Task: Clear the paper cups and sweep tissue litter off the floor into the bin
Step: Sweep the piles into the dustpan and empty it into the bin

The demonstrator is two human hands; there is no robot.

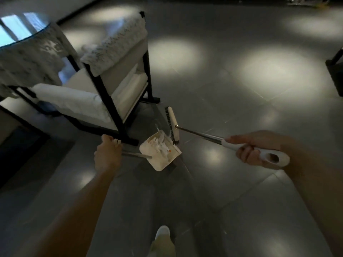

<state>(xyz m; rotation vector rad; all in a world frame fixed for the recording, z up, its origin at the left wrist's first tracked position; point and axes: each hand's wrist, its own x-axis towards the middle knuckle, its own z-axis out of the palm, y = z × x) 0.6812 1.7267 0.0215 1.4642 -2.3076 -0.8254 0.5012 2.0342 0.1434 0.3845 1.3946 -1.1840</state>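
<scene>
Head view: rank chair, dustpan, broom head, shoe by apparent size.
1. chair
2. dustpan
3. broom head and shoe: about alike. The broom head is long but thin, and the shoe is partly hidden by the trouser leg, so I can't rank them.

A black-framed armchair with white cushions carries a pale knitted throw over its back.

Dustpan litter too blurry to ID; table cut off L.
</scene>
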